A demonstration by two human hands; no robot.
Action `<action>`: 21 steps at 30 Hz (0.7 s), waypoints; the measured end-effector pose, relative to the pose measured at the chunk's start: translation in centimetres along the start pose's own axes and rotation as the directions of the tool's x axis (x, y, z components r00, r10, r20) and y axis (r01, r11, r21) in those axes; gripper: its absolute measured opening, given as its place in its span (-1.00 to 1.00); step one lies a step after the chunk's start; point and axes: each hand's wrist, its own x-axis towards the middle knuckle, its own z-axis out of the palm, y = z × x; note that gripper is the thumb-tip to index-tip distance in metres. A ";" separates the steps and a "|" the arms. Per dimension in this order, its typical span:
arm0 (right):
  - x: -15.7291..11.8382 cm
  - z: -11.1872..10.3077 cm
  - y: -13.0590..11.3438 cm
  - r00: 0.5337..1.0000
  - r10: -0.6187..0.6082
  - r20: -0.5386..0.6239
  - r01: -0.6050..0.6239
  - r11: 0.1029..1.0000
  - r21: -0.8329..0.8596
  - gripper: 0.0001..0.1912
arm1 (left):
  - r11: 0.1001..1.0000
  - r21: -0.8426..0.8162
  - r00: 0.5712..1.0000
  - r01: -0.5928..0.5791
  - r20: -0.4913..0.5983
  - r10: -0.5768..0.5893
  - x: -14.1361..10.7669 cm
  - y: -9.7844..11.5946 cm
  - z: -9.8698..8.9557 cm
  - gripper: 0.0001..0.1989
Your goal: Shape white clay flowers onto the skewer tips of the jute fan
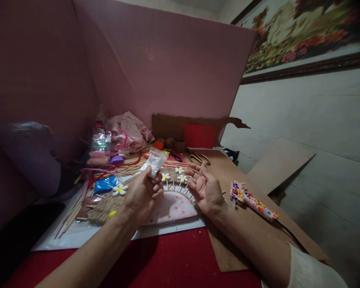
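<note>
My left hand [144, 192] grips a small clear zip bag [154, 161] with white material in it, fingers closed round its lower end. To its right, my right hand [208, 190] is turned palm up, fingers loosely curled and apart, and I see nothing in it. Below both hands lies a half-round woven piece wrapped in twine [106, 206], with short sticks around a pink spotted fabric centre [175, 207]. White clay flowers with yellow middles [119, 189] sit on the twine band. A lone yellow blob [112, 214] rests near my left forearm.
A blue clay packet [105, 184] lies left of the band. Behind are thin sticks, pink cloth [130, 132], gold-handled scissors [199, 157] and a red card [199, 136]. A flower-patterned glue gun [253, 200] rests on cardboard at right. Pink panels [168, 60] stand behind.
</note>
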 end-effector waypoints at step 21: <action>-0.5 0.1 -0.1 0.994 0.020 0.109 -0.004 0.989 -0.148 -0.49 | 1.000 0.029 1.000 0.005 0.028 -0.006 -0.7 0.4 0.2 -0.63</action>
